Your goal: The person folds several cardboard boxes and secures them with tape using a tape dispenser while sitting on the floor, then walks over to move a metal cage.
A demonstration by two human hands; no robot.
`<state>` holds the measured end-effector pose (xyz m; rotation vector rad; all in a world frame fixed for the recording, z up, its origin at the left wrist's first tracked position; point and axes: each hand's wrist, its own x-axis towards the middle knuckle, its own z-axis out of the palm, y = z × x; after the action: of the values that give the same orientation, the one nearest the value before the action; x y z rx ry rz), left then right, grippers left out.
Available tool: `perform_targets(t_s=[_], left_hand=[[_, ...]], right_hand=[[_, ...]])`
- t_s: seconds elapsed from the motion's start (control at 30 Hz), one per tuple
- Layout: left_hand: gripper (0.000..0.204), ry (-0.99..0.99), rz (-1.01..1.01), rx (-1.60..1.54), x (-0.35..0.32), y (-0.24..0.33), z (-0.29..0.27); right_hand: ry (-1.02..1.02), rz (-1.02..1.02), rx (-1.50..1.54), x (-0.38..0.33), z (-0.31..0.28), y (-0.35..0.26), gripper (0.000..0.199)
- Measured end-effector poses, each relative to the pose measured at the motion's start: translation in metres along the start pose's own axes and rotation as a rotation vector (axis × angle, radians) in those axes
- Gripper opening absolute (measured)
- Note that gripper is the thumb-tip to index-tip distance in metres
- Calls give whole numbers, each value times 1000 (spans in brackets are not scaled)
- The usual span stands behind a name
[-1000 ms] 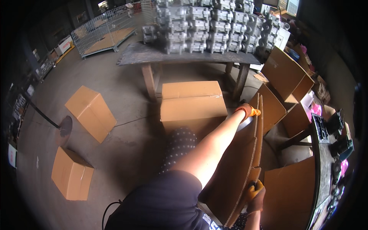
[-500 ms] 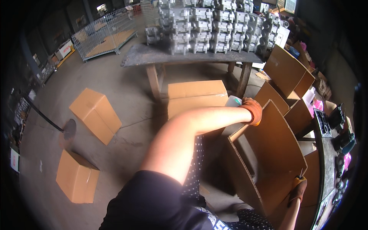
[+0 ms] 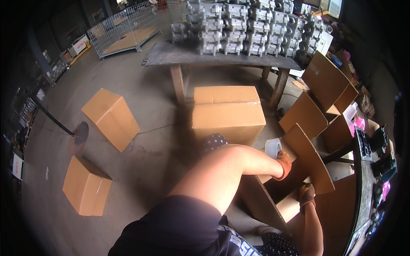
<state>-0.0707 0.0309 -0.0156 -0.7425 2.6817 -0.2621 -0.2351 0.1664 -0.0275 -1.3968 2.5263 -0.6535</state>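
An open brown cardboard box (image 3: 314,164) stands tilted at my right front, its flaps raised. My left hand (image 3: 284,165), in an orange work glove, grips a roll of clear tape (image 3: 272,148) over the far side of this box. My right hand (image 3: 306,194), gloved too, is closed at the box's opening, against the lower part of the raised far-right flap. Whatever its fingers hold is hidden. Just beyond the tape stands a closed, taped cardboard box (image 3: 228,113) on the floor.
Two more closed boxes, a far one (image 3: 112,120) and a near one (image 3: 87,187), lie at left. Metal castings (image 3: 235,30) are stacked on a dark table (image 3: 171,54). Open cartons (image 3: 329,83) and a workbench (image 3: 363,192) line the right; a wire cage (image 3: 124,34) stands far left.
My left hand with the tape roll has come nearer. My right hand has moved up and left along the box; the thin pointed tip seen in it before is out of sight. The box has shifted.
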Motion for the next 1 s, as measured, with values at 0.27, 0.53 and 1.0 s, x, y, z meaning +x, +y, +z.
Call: perform_targets(t_s=[0.27, 0.53, 1.0], left_hand=[[27, 255, -28, -464, -35, -102, -19], [29, 426, 42, -2234, -224, -65, -57], [37, 109, -266, -1173, -48, -103, 20]], right_hand=[[-150, -43, -69, -7, 7, 1, 34], [354, -245, -599, 35, -84, -12, 46], [-322, 126, -449, -13, -158, 22, 25]])
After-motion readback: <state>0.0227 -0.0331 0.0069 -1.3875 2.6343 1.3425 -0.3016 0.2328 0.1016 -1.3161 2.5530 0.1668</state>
